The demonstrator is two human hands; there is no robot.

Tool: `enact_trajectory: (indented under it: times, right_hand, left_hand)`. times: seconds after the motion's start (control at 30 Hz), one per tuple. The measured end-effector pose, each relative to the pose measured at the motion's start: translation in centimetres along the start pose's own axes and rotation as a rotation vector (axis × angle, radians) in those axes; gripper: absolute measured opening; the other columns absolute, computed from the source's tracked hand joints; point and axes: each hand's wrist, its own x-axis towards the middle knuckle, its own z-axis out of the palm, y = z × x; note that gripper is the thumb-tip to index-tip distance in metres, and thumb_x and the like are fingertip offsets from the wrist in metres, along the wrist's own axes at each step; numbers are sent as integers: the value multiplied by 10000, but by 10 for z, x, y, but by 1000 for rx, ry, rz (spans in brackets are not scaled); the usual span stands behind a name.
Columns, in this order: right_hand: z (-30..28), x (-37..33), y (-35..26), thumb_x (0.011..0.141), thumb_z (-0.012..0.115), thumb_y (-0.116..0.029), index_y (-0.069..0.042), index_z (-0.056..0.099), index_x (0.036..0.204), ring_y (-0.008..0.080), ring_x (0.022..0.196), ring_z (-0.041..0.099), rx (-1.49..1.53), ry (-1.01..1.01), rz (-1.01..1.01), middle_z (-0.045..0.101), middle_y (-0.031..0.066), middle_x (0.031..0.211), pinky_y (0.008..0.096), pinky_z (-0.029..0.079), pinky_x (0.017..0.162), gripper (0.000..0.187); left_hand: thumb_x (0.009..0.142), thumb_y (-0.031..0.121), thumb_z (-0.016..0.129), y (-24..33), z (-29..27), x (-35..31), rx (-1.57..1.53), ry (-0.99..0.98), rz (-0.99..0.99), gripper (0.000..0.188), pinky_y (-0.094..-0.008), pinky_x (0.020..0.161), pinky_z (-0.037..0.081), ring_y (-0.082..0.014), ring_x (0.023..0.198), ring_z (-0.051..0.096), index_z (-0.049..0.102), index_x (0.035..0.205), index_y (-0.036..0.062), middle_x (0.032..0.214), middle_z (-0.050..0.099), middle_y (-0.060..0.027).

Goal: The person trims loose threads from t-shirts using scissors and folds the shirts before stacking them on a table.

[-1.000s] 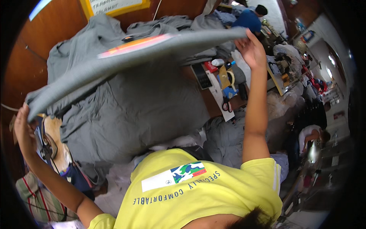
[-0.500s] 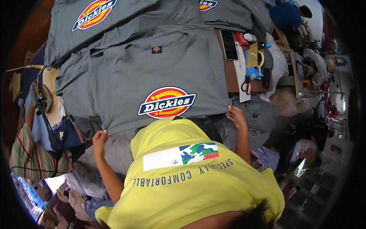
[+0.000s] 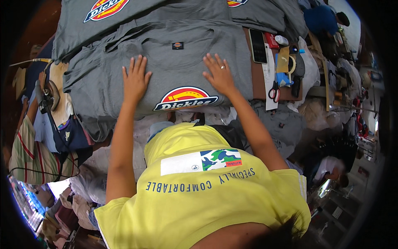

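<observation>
A grey T-shirt (image 3: pixel 176 74) lies spread on the table in front of me, its neckline away from me and a red, yellow and blue chest print near the table's front edge. My left hand (image 3: pixel 136 79) rests on it left of the neckline, palm down with fingers spread. On the other side of the neckline, my right hand (image 3: pixel 219 74) lies flat too, a ring on one finger. Neither hand grips anything. The shirt's lower part drops out of sight over the front edge.
More grey T-shirts (image 3: pixel 182 12) lie behind. At the right of the brown table (image 3: pixel 258 85) are a phone (image 3: pixel 258 46), scissors (image 3: pixel 274 91), a tape roll (image 3: pixel 292 65) and a white paper strip (image 3: pixel 270 79). A person with an iron (image 3: pixel 53 95) stands at the left.
Both my hands have let go of the shirt's near corners and moved forward onto its upper part, now lying flat. The shirt's near edge has dropped over the table's front.
</observation>
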Motion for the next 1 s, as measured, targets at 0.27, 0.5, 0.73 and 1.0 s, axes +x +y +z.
enact_trajectory:
  times: [0.27, 0.5, 0.73, 1.0]
  right_hand:
    - [22, 72, 58, 870, 356, -466, -186, 259, 1348, 222, 1295, 204, -57, 100, 117, 238, 9, 1404, 436, 168, 1035, 563]
    - [20, 79, 58, 875, 338, -471, -200, 244, 1353, 208, 1296, 204, -60, 64, 133, 224, -11, 1409, 413, 161, 1041, 558]
    - [22, 78, 59, 869, 348, -477, -213, 247, 1353, 201, 1293, 211, -54, 95, 146, 229, -18, 1407, 406, 162, 1041, 560]
    - [21, 78, 60, 861, 398, -454, -207, 327, 1320, 210, 1291, 219, 36, 136, 142, 280, -12, 1387, 409, 149, 1041, 525]
  left_hand:
    - [839, 394, 473, -41, 21, 66, 182, 72, -68, 438, -486, 926, 289, -225, 1131, 403, 463, 1170, 106, 1231, 443, -56]
    - [711, 304, 638, -44, 11, 116, 127, 6, 70, 332, -393, 749, 386, -241, 929, 488, 541, 970, 120, 969, 513, -59]
    - [704, 104, 545, -55, -4, 162, 107, -105, 166, 137, -418, 729, 402, -242, 916, 510, 576, 837, 104, 918, 543, -57]
    - [759, 148, 494, -59, 61, 153, 136, 442, -56, 263, -383, 717, 376, -229, 800, 522, 542, 1018, 145, 828, 545, -39]
